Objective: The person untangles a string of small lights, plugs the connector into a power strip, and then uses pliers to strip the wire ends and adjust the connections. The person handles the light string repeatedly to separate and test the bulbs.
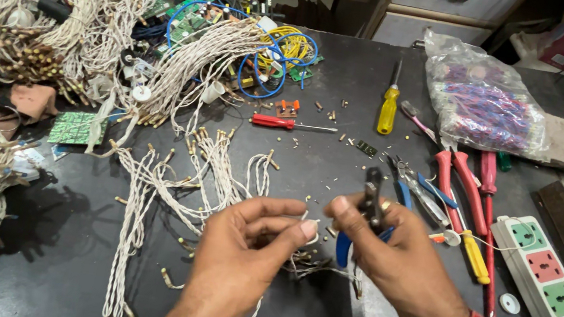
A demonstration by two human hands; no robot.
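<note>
Thin white twisted wire (309, 225) is pinched at its end by left hand (241, 250) above the dark table (351, 102). Blue-handled pliers (372, 195) are clenched in right hand (401, 264), tip up. Step judged: crimping/stripping the end; jaw alignment needed next.

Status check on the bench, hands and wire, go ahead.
Left hand pinching white twisted wire. Right hand gripping blue-handled pliers, tip up, close beside the wire. Loose wire bundles on the table behind.
</note>
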